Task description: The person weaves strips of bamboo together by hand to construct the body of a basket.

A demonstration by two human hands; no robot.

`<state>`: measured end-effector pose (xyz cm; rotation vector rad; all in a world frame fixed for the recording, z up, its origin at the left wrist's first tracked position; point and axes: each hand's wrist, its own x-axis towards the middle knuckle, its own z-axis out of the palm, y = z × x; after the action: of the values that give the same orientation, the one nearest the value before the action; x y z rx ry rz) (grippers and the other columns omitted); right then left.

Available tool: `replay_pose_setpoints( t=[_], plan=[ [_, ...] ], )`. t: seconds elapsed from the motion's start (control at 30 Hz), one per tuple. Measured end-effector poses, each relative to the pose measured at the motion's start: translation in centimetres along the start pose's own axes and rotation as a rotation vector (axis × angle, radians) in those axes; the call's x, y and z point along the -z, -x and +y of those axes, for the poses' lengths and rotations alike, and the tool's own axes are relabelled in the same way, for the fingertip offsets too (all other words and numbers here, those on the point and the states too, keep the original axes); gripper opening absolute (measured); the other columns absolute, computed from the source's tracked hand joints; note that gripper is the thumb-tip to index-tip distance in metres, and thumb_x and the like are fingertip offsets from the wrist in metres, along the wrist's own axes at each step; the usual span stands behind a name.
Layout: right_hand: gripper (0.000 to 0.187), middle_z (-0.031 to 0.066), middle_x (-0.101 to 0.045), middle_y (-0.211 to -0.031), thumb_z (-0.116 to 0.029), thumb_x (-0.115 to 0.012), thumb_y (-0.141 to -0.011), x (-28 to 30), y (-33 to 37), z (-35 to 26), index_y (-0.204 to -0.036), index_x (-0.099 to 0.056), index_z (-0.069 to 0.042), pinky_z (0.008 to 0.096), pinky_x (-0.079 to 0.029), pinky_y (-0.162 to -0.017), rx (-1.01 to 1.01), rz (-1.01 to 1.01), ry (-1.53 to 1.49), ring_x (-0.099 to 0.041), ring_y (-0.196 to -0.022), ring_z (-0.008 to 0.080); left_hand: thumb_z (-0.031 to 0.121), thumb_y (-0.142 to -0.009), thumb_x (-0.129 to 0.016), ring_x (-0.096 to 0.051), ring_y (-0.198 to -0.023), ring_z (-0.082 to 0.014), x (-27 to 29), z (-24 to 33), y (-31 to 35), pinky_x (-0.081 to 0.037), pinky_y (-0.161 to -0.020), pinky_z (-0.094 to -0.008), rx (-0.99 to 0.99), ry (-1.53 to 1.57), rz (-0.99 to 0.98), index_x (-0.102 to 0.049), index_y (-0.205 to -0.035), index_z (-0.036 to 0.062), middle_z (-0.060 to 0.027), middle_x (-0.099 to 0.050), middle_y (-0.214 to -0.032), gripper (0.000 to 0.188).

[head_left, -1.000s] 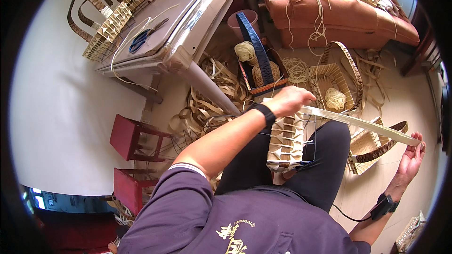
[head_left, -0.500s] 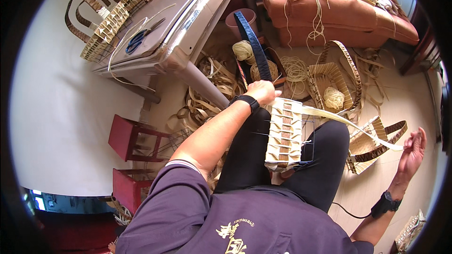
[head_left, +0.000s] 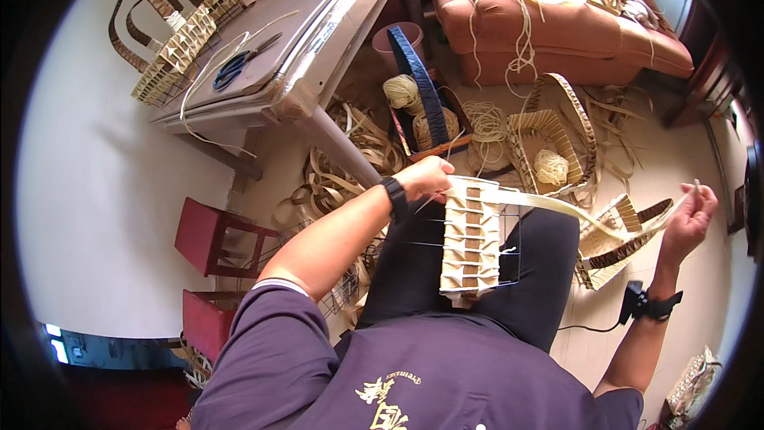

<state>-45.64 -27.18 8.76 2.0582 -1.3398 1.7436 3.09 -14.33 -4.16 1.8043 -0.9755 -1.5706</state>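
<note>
A partly woven wire-frame basket [head_left: 471, 243], cream with a brown middle band, lies across my thighs. Its right side shows bare dark wires. My left hand [head_left: 427, 179] is closed at the basket's far left corner; its fingertips are partly hidden. From the far right edge of the weave runs a pale flat strip [head_left: 589, 219], sagging a little over my right knee. Out to the right, my right hand [head_left: 689, 223] is raised and pinches the free end of that strip.
Beyond my knees stand a basket with a blue handle [head_left: 420, 84] and another basket [head_left: 549, 143], both holding cord balls. A third basket [head_left: 617, 247] lies right of my knee. At left are a table [head_left: 294, 40] with scissors [head_left: 239, 64] and red stools [head_left: 211, 235]. An orange sofa [head_left: 549, 40] stands behind.
My right hand has risen slightly and turned, still with the strip's end. My left hand has shifted left and nearer, and the basket sits slightly lower and further left in view.
</note>
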Motion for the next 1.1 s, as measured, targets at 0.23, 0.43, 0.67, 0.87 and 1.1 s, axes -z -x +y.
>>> replay_pose_setpoints(
  t=[0.23, 0.43, 0.67, 0.87, 1.1],
  plan=[
    [0.015, 0.0098, -0.078, -0.110, -0.010, -0.057, -0.112, 3.7, -0.5, 5.3, -0.126, -0.057, -0.004, 0.0385, -0.064, -0.090, -0.088, 0.076, 0.456, -0.079, -0.102, 0.0256, -0.001, -0.096, -0.075, -0.073, -0.084, -0.0104, -1.5, 1.0, 4.5, -0.061, -0.075, -0.0257, -0.212, -0.058, -0.089, -0.053, -0.152, -0.0071, -0.0101, -0.078, -0.107, 0.060],
    [0.018, 0.0201, -0.072, -0.118, -0.005, -0.059, -0.111, 6.2, 0.9, 10.9, -0.127, -0.054, -0.002, 0.0342, -0.064, -0.084, -0.974, 0.293, -0.657, -0.071, -0.091, 0.0240, -0.005, -0.095, -0.072, -0.066, -0.079, -0.0054, -3.6, 1.0, 9.1, -0.055, -0.071, -0.0262, -0.418, -0.333, 0.001, -0.074, -0.134, 0.0043, -0.0010, -0.076, -0.090, 0.040],
    [0.021, 0.0016, -0.075, -0.105, -0.004, -0.063, -0.109, 2.7, 8.2, -3.4, -0.126, -0.076, -0.006, 0.0203, -0.048, -0.067, -0.487, -0.417, -0.674, -0.058, -0.078, 0.0046, 0.000, -0.095, -0.069, -0.070, -0.078, -0.0157, -6.3, -0.9, 12.9, -0.055, -0.077, -0.0335, -0.551, -0.488, 0.248, -0.074, -0.132, 0.0058, -0.0144, -0.076, -0.089, 0.038],
    [0.025, 0.0097, -0.077, -0.088, 0.004, -0.065, -0.098, -2.8, 12.2, -12.2, -0.116, -0.077, -0.009, 0.0315, -0.056, -0.064, -0.121, -0.953, -0.420, -0.068, -0.066, 0.0172, 0.015, -0.101, -0.066, -0.072, -0.083, -0.0340, -8.2, -3.4, 11.9, -0.055, -0.077, -0.0458, -0.635, -0.452, 0.580, -0.055, -0.135, 0.0055, -0.0163, -0.071, -0.087, 0.036],
    [0.005, 0.0119, -0.069, -0.082, -0.001, -0.072, -0.095, -6.9, 13.5, -18.1, -0.098, -0.069, -0.003, 0.0358, -0.052, -0.065, -0.299, -1.001, -0.469, -0.070, -0.074, 0.0276, 0.015, -0.100, -0.069, -0.073, -0.083, -0.0387, -10.0, -3.4, 12.2, -0.056, -0.077, -0.0491, -0.538, -0.333, 0.657, -0.058, -0.124, 0.0060, -0.0162, -0.072, -0.086, 0.029]
  ],
)
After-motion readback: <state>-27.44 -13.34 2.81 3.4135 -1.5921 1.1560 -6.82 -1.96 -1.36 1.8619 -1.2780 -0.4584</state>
